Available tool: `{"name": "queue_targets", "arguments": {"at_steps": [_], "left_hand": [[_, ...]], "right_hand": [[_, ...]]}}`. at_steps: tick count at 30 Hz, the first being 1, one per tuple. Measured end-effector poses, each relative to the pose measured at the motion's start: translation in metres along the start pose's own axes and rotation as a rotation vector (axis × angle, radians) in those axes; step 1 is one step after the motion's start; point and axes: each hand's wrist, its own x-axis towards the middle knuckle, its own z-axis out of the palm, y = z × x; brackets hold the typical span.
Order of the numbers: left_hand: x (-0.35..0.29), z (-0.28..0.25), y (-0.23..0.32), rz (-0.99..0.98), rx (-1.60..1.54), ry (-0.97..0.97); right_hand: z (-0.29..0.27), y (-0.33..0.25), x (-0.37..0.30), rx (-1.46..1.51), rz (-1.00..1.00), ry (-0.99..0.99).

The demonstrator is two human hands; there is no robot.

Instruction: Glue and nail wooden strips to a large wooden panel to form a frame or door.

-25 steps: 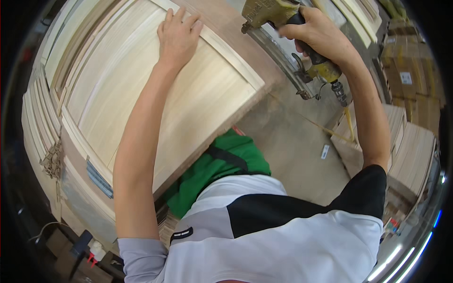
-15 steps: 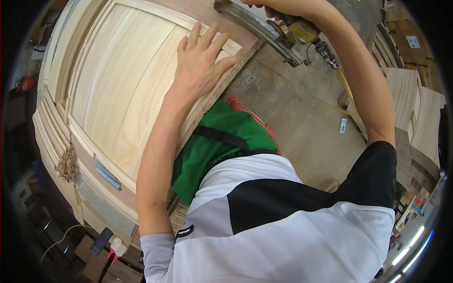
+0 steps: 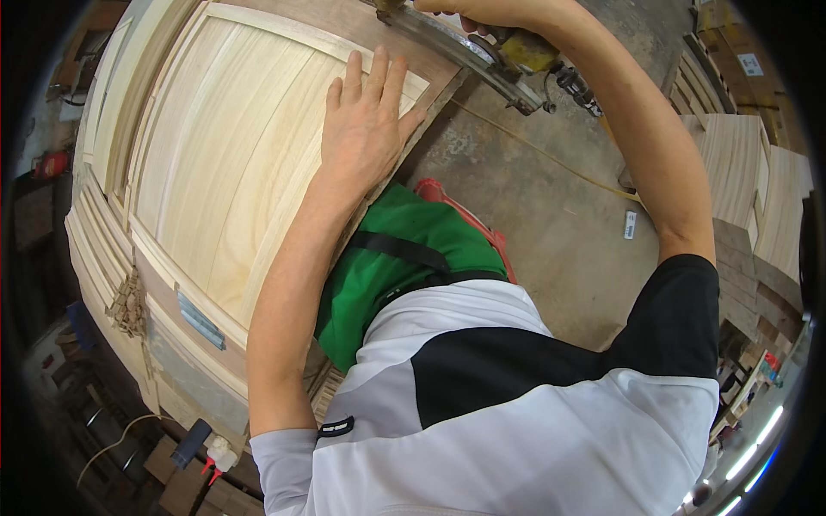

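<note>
A pale wooden framed panel (image 3: 232, 163) lies flat on a worktable (image 3: 454, 84). My left hand (image 3: 366, 129) rests on the panel's near right corner, fingers stretched out flat and thumb toward the table edge. At the top of the view, my right hand (image 3: 495, 12) is wrapped round the handle of a nail gun (image 3: 527, 53) with a yellow body and a long dark magazine. The magazine reaches over the table's edge, beyond the panel's corner. An air fitting (image 3: 575, 84) joins the tool's rear end. The nose is partly cut off by the picture's top edge.
Grey-blue strips of fasteners (image 3: 200, 322) lie beside the panel, near a bundle of thin wood sticks (image 3: 127, 303). A white bottle with a red tip (image 3: 220, 454) is at lower left. A yellow hose (image 3: 533, 148) crosses the floor. Stacked boards (image 3: 731, 163) stand at right.
The nail gun has shifted slightly left with my right hand. My left hand stays on the panel corner, its fingers a little straighter and closer together.
</note>
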Motion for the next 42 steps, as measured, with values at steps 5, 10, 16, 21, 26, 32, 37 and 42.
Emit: {"name": "queue_targets", "arguments": {"at_steps": [5,10,16,21,26,32,37,42], "left_hand": [[0.006,0.002,0.000,0.033,-0.021,0.121],[0.005,0.002,-0.001,0.016,-0.001,0.099],[0.007,0.003,-0.001,0.019,-0.017,0.155],[0.010,0.004,-0.001,0.028,-0.035,0.189],[0.011,0.002,-0.001,0.054,-0.035,0.227],[0.011,0.007,-0.003,0.015,-0.048,0.300],[0.009,0.007,-0.006,0.046,-0.075,0.356],[0.009,0.007,-0.005,0.033,-0.102,0.330]], "right_hand": [[-0.004,-0.007,-0.001,0.052,0.123,-0.070],[0.001,0.000,0.004,0.043,0.057,-0.036],[-0.004,-0.007,-0.001,0.141,0.043,-0.053],[-0.003,-0.007,-0.001,0.013,0.097,-0.030],[-0.005,-0.009,0.001,-0.044,0.085,-0.006],[-0.020,-0.037,-0.027,0.009,0.358,-0.006],[-0.018,-0.038,-0.072,0.041,0.331,0.018],[-0.009,-0.047,-0.087,0.096,0.352,-0.060]]}}
